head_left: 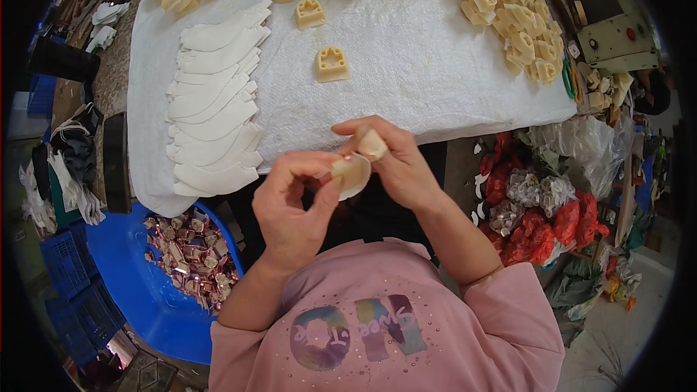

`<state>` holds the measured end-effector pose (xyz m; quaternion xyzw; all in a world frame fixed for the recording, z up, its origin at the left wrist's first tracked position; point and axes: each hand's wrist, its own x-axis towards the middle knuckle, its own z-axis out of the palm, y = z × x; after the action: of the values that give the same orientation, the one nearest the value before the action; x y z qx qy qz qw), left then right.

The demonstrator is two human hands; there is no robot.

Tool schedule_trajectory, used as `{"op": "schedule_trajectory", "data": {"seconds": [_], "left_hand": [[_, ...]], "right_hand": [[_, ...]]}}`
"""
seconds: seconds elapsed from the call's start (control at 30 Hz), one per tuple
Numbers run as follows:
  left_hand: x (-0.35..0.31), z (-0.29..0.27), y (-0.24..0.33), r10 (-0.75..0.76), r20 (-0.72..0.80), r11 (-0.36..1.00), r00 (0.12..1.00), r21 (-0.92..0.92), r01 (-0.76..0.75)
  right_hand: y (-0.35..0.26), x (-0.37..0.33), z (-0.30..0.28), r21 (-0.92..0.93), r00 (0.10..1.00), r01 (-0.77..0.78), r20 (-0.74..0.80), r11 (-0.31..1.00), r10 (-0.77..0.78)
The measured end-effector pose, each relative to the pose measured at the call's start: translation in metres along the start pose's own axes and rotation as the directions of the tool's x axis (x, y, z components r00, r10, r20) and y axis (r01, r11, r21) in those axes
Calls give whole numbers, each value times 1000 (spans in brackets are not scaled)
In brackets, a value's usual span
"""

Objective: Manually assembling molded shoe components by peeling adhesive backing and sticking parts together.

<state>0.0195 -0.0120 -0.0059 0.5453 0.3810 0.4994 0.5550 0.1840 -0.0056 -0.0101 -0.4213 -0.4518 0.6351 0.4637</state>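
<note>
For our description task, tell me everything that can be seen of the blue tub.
The blue tub is wide, with smooth sloping walls and a curved rim, and looks like plastic. It sits at the person's left, its upper edge partly covered in view by the white cloth. Small shiny pinkish and beige pieces lie heaped in it. The left forearm passes in front; whether they touch is unclear.

A white sheet (414, 65) lies spread out; an overlapping row of thin white pieces (214, 109) runs down its left side; cream blocks (519, 25) heap along its far edge and right side; two single blocks (332, 65) sit nearer the middle.
</note>
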Motion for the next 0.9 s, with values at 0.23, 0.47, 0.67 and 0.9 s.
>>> {"op": "schedule_trajectory", "data": {"seconds": [0.23,0.47,0.67,0.9], "left_hand": [[3,3,0,-111,-58,984,992,-149,101],[5,3,1,-118,-61,976,991,-189,104],[3,7,2,-75,-3,993,997,-95,74],[8,1,1,-93,12,975,996,-202,94]], "right_hand": [[11,-2,-3,-107,957,284,96,953,-274],[2,1,4,-180,969,233,-42,956,-244],[-4,1,2,-491,897,406,53,771,-438],[-3,-2,-4,-159,947,321,91,934,-310]]}}
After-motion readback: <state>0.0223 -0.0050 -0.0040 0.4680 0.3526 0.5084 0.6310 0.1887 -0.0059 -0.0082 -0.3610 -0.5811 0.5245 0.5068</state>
